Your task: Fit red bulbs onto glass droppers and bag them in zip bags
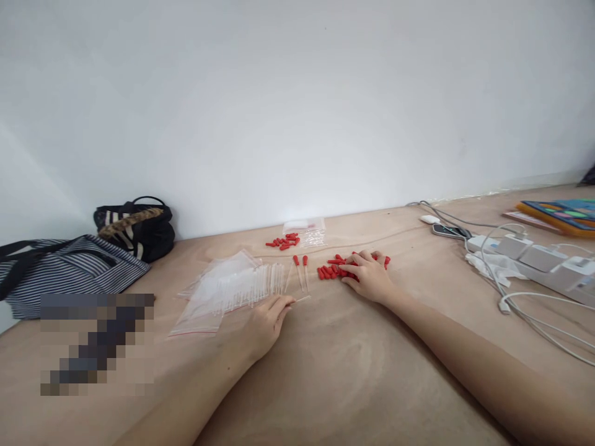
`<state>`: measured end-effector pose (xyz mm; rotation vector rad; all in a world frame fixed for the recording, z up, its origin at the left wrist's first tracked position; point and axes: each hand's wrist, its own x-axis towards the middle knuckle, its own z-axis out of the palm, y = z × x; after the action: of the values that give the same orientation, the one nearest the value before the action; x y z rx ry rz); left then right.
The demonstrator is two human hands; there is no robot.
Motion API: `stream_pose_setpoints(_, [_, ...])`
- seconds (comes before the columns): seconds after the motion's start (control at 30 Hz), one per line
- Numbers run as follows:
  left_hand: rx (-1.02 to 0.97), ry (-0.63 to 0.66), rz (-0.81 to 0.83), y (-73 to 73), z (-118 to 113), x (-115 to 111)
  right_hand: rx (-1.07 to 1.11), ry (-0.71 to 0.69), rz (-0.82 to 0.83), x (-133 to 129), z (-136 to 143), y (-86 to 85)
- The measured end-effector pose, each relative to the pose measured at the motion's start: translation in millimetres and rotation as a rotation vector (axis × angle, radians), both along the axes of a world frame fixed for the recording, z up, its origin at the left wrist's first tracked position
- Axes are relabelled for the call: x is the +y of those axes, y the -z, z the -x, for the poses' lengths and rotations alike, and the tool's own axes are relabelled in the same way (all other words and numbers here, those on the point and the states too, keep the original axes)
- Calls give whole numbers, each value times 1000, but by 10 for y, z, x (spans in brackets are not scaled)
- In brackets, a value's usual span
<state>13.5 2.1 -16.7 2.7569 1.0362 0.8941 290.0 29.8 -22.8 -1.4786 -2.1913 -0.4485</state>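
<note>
My left hand [268,321] is closed in a pinch on a thin clear glass dropper tube [303,299], whose free end points right. My right hand [369,277] rests with fingers spread over a pile of red rubber dropper bulbs [328,271], touching some and hiding part of the pile. Between the hands lie two droppers [305,272] with red bulbs fitted on their tubes. A row of loose glass tubes [251,286] lies on clear zip bags [199,303] just beyond my left hand.
Near the wall are a smaller group of red bulbs [283,241] and more tubes [312,237] by a clear bag [297,226]. Striped [79,272] and black bags [158,232] stand left. Right are a power strip [543,272], white cables [548,295], tissue [495,267] and a paint set [562,217].
</note>
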Motion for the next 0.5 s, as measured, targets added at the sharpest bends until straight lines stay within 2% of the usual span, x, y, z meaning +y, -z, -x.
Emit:
stream_pose_setpoints(0.2, [-36,6,6,-9,-33,-34,28,-72,-120,25,-17,51])
stream_pose_setpoints(0.33, [-40,-11,7,-12,-38,-41,297,-101,-154,-45,32,2])
stream_pose_setpoints(0.4, [-51,-18,1,-12,-53,-41,545,-163,-59,-112,107,-33])
stream_pose_setpoints(0.5, [-83,-26,3,-16,-98,-40,983,-305,280,-225,278,-68])
